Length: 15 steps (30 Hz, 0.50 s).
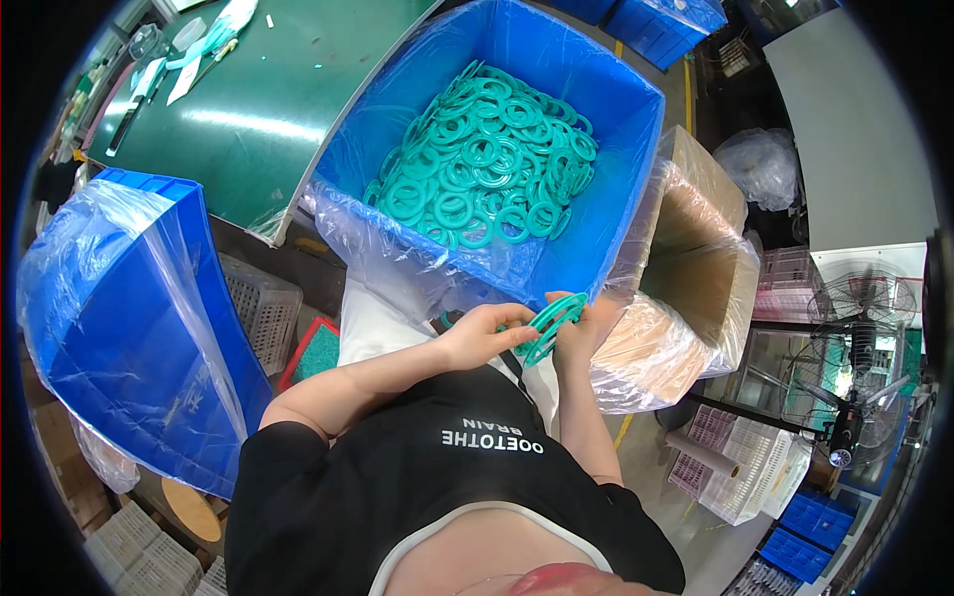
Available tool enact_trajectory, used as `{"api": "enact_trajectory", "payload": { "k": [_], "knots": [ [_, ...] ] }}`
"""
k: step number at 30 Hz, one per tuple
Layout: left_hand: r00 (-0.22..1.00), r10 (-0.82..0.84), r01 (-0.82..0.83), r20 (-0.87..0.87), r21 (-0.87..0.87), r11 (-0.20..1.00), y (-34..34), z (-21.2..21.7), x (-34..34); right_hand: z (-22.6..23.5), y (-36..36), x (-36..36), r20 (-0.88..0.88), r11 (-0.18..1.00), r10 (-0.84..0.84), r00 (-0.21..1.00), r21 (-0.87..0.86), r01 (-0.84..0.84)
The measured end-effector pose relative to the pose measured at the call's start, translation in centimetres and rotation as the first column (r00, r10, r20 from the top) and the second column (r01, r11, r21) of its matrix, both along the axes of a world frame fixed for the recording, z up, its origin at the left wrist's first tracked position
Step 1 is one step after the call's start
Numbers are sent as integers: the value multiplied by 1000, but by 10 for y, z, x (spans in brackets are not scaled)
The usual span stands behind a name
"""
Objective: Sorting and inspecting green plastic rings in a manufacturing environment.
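Left hand [487,336]: thumb and fingers pinched on the left side of a few teal-green rings [555,328]. Right hand [574,338]: fingers curled round the right side of the same rings. Rings sit tilted between both hands, partly fanned apart, exact count unclear. They're right by the near rim of a big blue bin [422,74]; can't tell if anything touches it.

Bin has a clear plastic liner [373,233] spilling over the near side and holds a loose pile of matching rings [482,149], lying flat to steeply tilted.

Writing: two lines of white block lettering [492,439] on the chest of the person's black T-shirt [397,507], upside down in this view. Faint pale mark on the side of the second blue bin [124,298] at left, too weak to read. That bin is draped in clear film.

Right of the ring bin: open cardboard box [661,343], film-wrapped. Upper left: green worktop [263,74] with a black-handled tool [124,127] and a clear cup [149,42]. Far right: fan [848,427], plus a white crate [765,477] with a tube [704,452] lying across it.
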State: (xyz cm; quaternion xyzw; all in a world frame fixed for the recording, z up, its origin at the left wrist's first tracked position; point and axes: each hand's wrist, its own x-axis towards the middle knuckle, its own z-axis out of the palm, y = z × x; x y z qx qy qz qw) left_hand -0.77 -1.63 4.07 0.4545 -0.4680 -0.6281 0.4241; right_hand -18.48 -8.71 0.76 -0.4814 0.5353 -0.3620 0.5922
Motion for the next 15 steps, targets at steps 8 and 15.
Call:
{"api": "enact_trajectory", "payload": {
  "k": [8, 15],
  "knots": [
    [874, 190, -44, -447, 317, 947, 2, -10, 9, 6, 4, 6, 231, 998, 53, 972, -52, -42],
    [880, 353, -233, -317, 359, 904, 0, -6, 22, -10, -5, -9, 575, 978, -206, 792, 147, 147]
  ]
}}
